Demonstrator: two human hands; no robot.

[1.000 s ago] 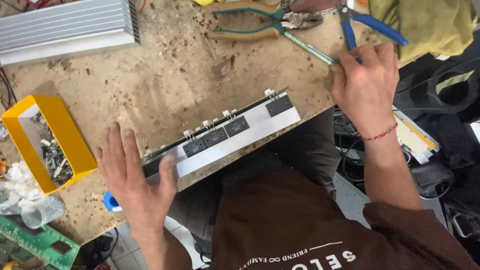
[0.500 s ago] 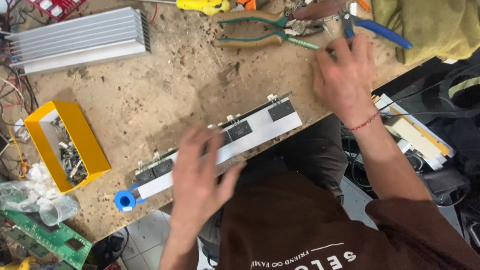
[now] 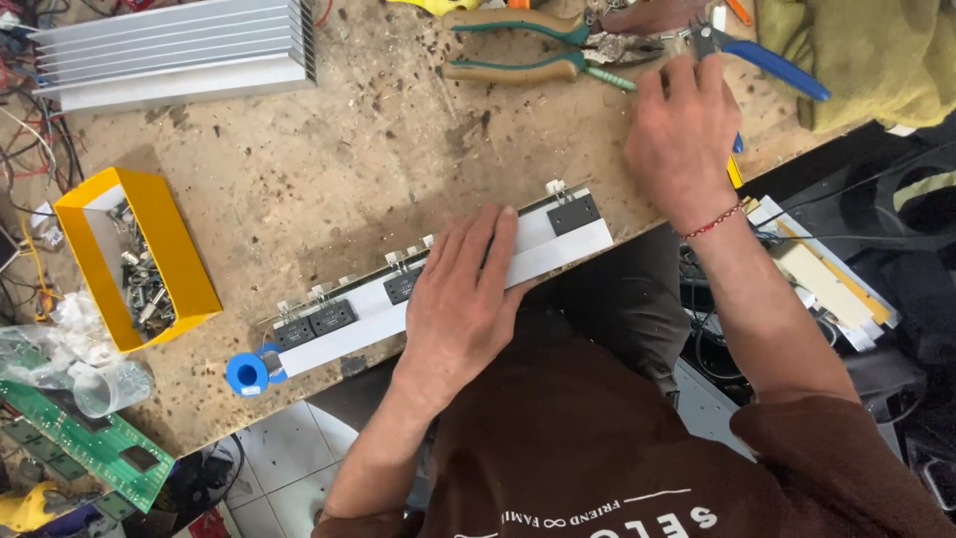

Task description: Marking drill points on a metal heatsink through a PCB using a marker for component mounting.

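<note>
In the head view, the left hand is laid flat, palm down, on a long white metal bar fitted with small black components, which lies at a slant along the near edge of the worn wooden workbench. The fingers are extended and slightly apart, pressed on the bar's middle and closed around nothing. Beyond the fingertips, small metal tabs are seen standing along the bar's far edge. At the bar's end out past the wrist side of this hand, a blue roll of tape is seen touching the bar. Further out on that side, a yellow open box holding small metal parts is placed, well apart from the hand, with a clear plastic cup and a green circuit board nearer the bench edge. Far ahead of the left hand, a ribbed aluminium heat sink is placed. The right hand is reached out to the bench's far side, its fingers curled downwards at blue-handled cutters; whether they are gripped cannot be told, since the contact is hidden by the fingers. Just beside this hand, on its thumb side, green-handled pliers are laid. A red string is worn on the right wrist.
</note>
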